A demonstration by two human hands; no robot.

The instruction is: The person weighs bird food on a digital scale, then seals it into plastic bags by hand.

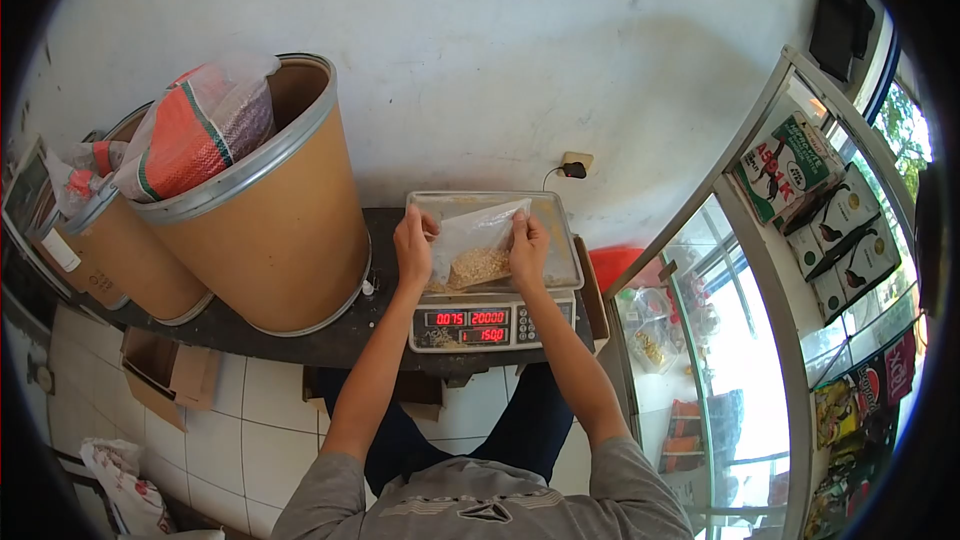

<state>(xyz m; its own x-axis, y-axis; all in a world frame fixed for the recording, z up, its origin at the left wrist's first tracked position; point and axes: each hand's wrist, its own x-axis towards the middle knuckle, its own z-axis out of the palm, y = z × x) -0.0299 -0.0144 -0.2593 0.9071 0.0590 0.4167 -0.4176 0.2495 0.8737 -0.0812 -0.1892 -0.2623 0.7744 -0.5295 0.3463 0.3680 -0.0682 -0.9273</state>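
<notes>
A clear plastic bag (482, 229) with yellowish grain (478, 266) in its lower part rests on the tray of a digital scale (490, 325). My left hand (414, 246) is closed at the bag's left edge, its fingertips partly hidden. On the other side, my right hand (528, 251) pinches the bag near its upper right corner. The bag leans, its top reaching up to the right. Red digits on the scale's display read 0.075, 20000 and 150.0. Around the bag, the scale's metal tray (552, 230) shows dusty marks.
Large brown drums (265, 240) stand left on the dark table (325, 338), one holding a woven sack (205, 130). At right is a glass display case (700, 340) with packets (790, 170). A plug (573, 169) sits in the wall socket. An open cardboard box (170, 365) lies below.
</notes>
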